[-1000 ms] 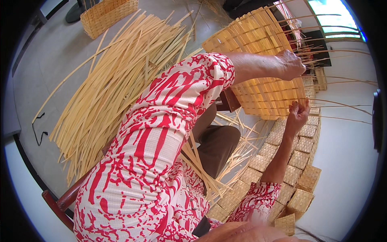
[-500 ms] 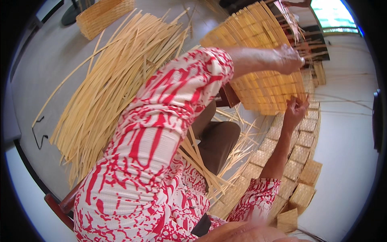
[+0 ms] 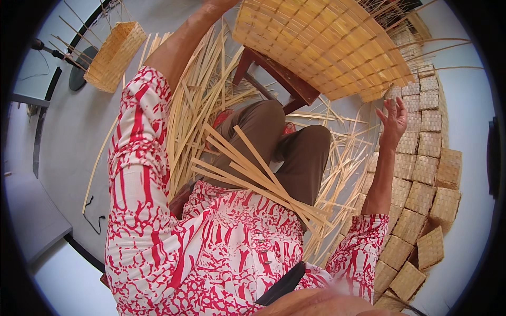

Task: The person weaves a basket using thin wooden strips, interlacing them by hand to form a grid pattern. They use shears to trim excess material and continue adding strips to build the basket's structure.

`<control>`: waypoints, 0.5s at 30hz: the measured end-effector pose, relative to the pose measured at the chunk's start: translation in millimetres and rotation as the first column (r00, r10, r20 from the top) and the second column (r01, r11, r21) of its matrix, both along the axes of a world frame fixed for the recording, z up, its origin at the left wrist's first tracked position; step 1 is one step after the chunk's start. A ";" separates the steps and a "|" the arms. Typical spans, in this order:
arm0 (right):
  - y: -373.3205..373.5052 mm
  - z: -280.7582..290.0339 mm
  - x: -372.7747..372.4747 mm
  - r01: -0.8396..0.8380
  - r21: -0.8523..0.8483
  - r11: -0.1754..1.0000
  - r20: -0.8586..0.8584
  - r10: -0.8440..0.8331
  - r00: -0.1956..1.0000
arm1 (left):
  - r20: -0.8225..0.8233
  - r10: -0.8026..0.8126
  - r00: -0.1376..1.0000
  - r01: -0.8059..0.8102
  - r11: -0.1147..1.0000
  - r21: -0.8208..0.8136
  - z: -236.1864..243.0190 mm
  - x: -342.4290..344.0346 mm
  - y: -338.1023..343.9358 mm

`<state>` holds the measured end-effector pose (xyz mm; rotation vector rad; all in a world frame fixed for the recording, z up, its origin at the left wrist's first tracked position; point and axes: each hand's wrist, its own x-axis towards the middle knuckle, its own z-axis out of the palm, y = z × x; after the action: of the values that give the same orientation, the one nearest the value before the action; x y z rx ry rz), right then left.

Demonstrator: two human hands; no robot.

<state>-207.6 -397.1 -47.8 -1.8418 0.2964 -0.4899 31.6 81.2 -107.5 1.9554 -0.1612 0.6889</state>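
A large basket [image 3: 321, 45] woven of yellow bamboo-like strips rests on a dark red wooden stool [image 3: 279, 76] beyond my knees. Long loose strips stick out from its right side. My right hand [image 3: 394, 118] is just below the basket's lower right corner, fingers spread, with nothing seen in them. At the top edge of the picture, by the basket's far left corner, is my left hand [image 3: 219, 4]; its fingers are cut off from view. Several pale flat strips [image 3: 258, 176] lie across my lap.
Long split strips [image 3: 195, 105] cover the floor to the left of my legs, and more [image 3: 342, 152] lie to their right. Along the right wall are rows of small woven boxes [image 3: 424, 168]. A woven basket [image 3: 116, 55] with upright strips stands at the far left.
My left arm has swung from across the basket's right side to its far left. My right hand has come off the basket's edge and opened. The basket appears turned.
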 end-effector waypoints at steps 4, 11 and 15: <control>21.0 -4.8 4.3 -0.025 0.051 0.998 -0.263 0.037 0.964 | -0.096 -0.280 0.955 0.274 0.959 -0.066 -4.8 -2.5 8.3; 90.1 71.5 9.6 0.014 -0.901 0.434 0.183 0.350 0.919 | -0.059 -0.443 0.895 0.432 0.891 -0.142 2.2 -20.9 12.1; 132.5 111.7 63.3 0.190 -0.941 0.280 0.310 0.483 0.819 | -0.018 -0.509 0.861 0.499 0.851 -0.162 15.8 -36.4 20.8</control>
<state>-144.3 -264.6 63.8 -2.7239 -0.8331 -1.2371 -4.7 102.0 -91.7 1.6800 -0.5499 0.2808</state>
